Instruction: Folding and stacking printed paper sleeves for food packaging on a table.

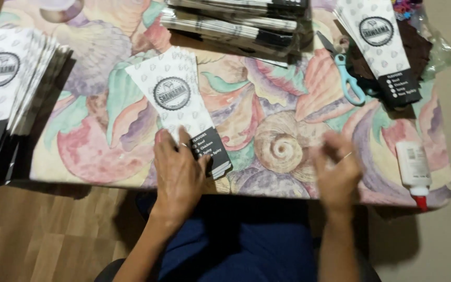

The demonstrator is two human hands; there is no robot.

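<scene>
A small stack of white paper sleeves (176, 99) with a round black emblem and a black bottom band lies tilted on the shell-patterned tablecloth (267, 109). My left hand (178, 175) rests flat on the stack's near black end, fingers spread over it. My right hand (336, 169) hovers blurred above the table's near edge, fingers loosely curled, nothing visible in it. A ring shows on each hand.
A tall pile of the same sleeves (6, 94) sits at far left, another pile (379, 47) at upper right, bundled flat packs (241, 23) at the back. Teal-handled scissors (346, 73) lie right of centre. A white glue bottle (414, 169) lies near the right front corner.
</scene>
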